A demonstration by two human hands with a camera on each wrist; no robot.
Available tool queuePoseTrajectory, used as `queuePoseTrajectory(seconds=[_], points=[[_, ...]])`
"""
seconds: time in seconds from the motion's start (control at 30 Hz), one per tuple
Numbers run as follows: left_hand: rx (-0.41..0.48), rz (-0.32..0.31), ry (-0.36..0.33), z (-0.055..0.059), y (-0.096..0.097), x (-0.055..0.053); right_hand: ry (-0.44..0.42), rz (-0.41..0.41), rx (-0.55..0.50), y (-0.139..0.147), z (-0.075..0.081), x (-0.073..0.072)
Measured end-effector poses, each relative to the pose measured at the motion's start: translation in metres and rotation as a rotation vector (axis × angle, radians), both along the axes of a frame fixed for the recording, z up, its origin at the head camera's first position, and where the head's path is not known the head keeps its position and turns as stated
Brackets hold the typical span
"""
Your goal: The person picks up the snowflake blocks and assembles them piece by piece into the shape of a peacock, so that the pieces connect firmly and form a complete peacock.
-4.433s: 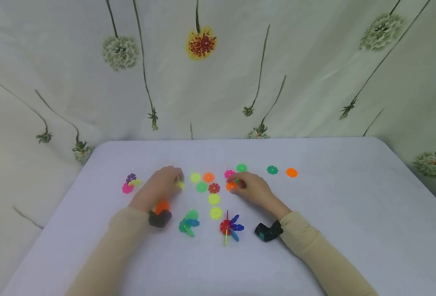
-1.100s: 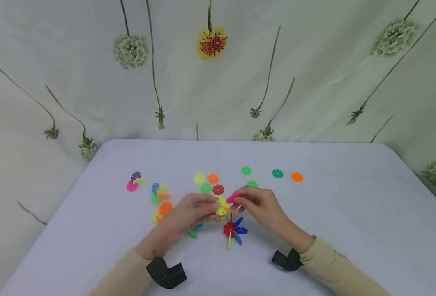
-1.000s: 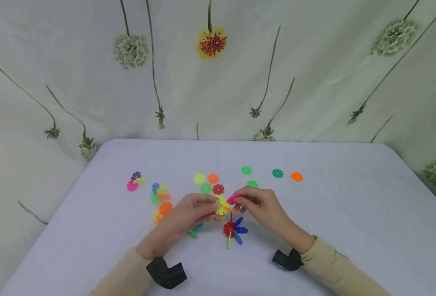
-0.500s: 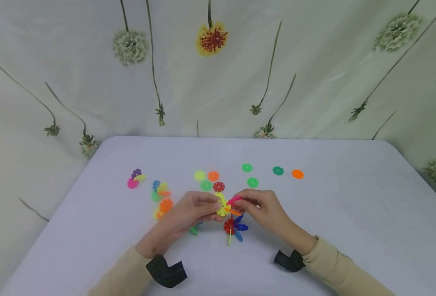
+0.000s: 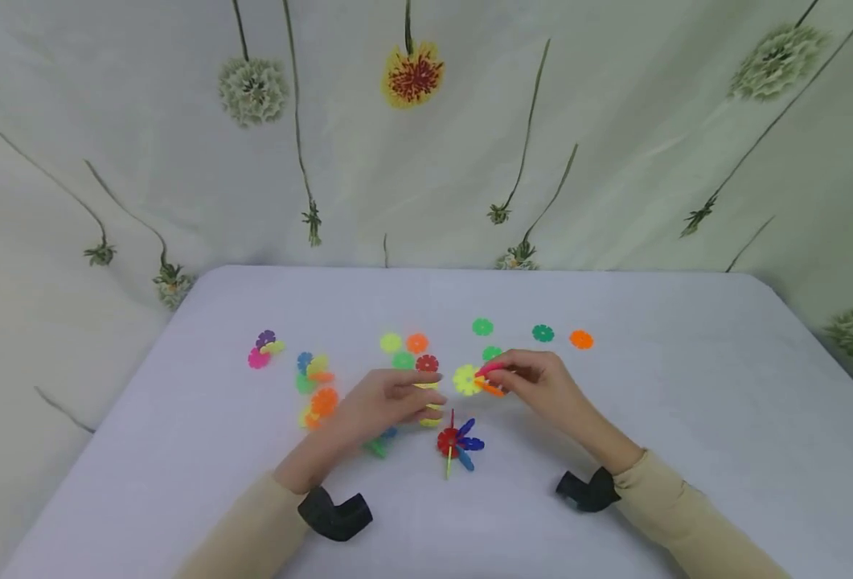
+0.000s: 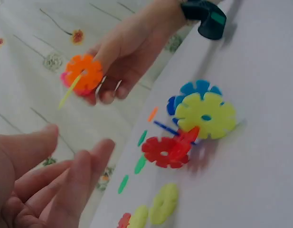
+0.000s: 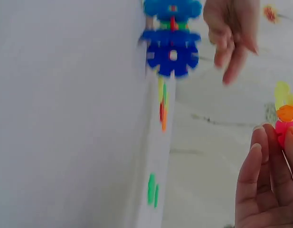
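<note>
Pinched in my right hand (image 5: 549, 394) is a small joined cluster of notched plastic snowflake discs, raised over the middle of the table. Its yellow disc (image 5: 466, 379) faces left, an orange disc (image 5: 490, 388) sticks out below, and a pink disc (image 5: 490, 368) is between the fingertips. My left hand (image 5: 386, 402) is just to the left, fingers spread apart with nothing between them. Under that hand, yellow discs (image 5: 429, 420) on the table are partly covered. Just in front stands a built cluster of red, blue and yellow discs (image 5: 449, 442).
Joined clusters lie at left: a purple, pink and yellow one (image 5: 260, 356), a blue-green-yellow-orange one (image 5: 306, 383), and an orange-yellow one (image 5: 324, 400). A green-blue cluster (image 5: 377, 447) is partly behind the left wrist. Loose discs, including an orange one (image 5: 581, 339), lie toward the back.
Both hands came together over the discs, holding yellow, orange and pink pieces. Since half a second ago, the left hand has let go, and the right has moved right and up with the joined cluster.
</note>
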State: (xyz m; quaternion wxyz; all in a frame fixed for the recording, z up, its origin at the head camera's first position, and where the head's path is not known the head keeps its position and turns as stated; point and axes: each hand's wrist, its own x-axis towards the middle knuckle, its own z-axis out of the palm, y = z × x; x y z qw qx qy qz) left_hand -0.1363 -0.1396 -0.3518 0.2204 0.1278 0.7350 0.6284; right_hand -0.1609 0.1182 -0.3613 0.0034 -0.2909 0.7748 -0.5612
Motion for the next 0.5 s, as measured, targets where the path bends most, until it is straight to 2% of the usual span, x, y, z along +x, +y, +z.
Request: queuePoseTrajectory(seconds=[0.07, 0.13, 0.2, 0.3, 0.4, 0.5], points=[[-0.029, -0.008, 0.036, 0.001, -0.005, -0.004, -0.062, -0.072, 0.006, 0.021, -0.002, -0.007], [-0.036, 0.002, 0.036, 0.001, -0.011, -0.008, -0.115, -0.147, 0.021, 0.041, -0.006, -0.01], [-0.061, 0.014, 0.031, 0.003, -0.015, -0.01, -0.137, -0.184, 0.03, 0.055, -0.009, -0.011], [-0.061, 0.028, 0.044, 0.001, -0.014, -0.011, -0.111, -0.188, 0.017, 0.06, -0.009, -0.008], [-0.044, 0.004, 0.054, 0.001, 0.001, -0.009, -0.051, -0.139, 0.015, 0.05, -0.006, 0.0], [-0.028, -0.022, 0.088, 0.005, 0.011, -0.002, -0.003, -0.086, 0.029, 0.034, -0.003, 0.009]])
